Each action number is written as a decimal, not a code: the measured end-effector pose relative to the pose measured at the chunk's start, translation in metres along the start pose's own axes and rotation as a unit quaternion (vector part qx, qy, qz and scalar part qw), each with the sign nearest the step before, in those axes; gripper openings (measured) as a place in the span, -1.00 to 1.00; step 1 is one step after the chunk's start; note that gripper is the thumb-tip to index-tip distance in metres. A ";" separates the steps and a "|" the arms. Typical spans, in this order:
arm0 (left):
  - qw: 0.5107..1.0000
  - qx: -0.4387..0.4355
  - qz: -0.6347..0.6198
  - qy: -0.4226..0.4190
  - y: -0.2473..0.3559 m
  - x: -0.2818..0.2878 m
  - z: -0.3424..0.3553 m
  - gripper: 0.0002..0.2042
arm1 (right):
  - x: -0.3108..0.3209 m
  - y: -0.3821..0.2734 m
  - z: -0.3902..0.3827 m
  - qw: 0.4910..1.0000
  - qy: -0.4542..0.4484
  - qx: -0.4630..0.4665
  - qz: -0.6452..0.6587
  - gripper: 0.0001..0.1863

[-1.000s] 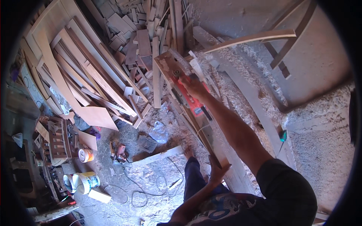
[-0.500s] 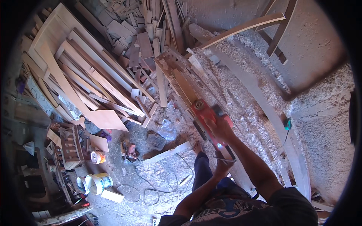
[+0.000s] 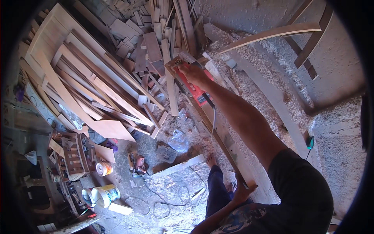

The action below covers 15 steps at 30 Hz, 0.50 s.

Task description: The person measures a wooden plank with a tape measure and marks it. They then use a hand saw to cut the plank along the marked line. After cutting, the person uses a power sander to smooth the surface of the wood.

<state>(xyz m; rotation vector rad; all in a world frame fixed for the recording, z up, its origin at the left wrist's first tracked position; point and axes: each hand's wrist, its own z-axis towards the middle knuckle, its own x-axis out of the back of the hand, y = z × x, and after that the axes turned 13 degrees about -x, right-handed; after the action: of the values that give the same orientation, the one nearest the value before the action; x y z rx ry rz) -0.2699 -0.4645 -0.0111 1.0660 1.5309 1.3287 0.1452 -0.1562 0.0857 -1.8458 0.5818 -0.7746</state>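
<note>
My right hand (image 3: 192, 75) is wrapped round the front part of a red electric planer (image 3: 196, 93), at the far end of a long narrow wooden board (image 3: 230, 150). A grey cord runs back from the planer along the board. My right arm is stretched out over the work. Close to my body, my left hand (image 3: 244, 191) grips the near end of the board, its thumb and fingers about the edge. The planer's underside is hidden.
Planks and panels lean in a large stack (image 3: 97, 85) on the left. Wood offcuts (image 3: 128, 29) pile up behind. Shavings cover the ground at right, near a curved wooden strip (image 3: 272, 35). White buckets (image 3: 106, 195), loose cable (image 3: 161, 208) and another power tool (image 3: 138, 165) lie left of my legs.
The planer and my right hand have travelled away from me to the board's far end. My left hand, earlier near the planer's rear, is now nearer my body at the board's near end.
</note>
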 end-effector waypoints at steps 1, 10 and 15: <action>1.000 0.003 -0.013 0.001 -0.004 -0.001 -0.001 0.14 | 0.000 0.001 0.001 1.000 -0.007 -0.002 0.011 -0.46; 0.984 -0.146 0.086 -0.055 -0.131 0.008 -0.031 -0.15 | 0.025 0.024 -0.174 0.989 -0.033 -0.129 0.068 -0.42; 0.957 -0.153 0.244 -0.039 -0.169 0.052 -0.022 -0.50 | 0.033 0.055 -0.300 0.992 -0.013 -0.124 -0.023 -0.35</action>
<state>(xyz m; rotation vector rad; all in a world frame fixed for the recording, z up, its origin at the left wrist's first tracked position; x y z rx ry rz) -0.3201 -0.4353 -0.1797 1.3214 0.9869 1.7656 -0.0549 -0.3849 0.1286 -2.1007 0.6428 -0.7333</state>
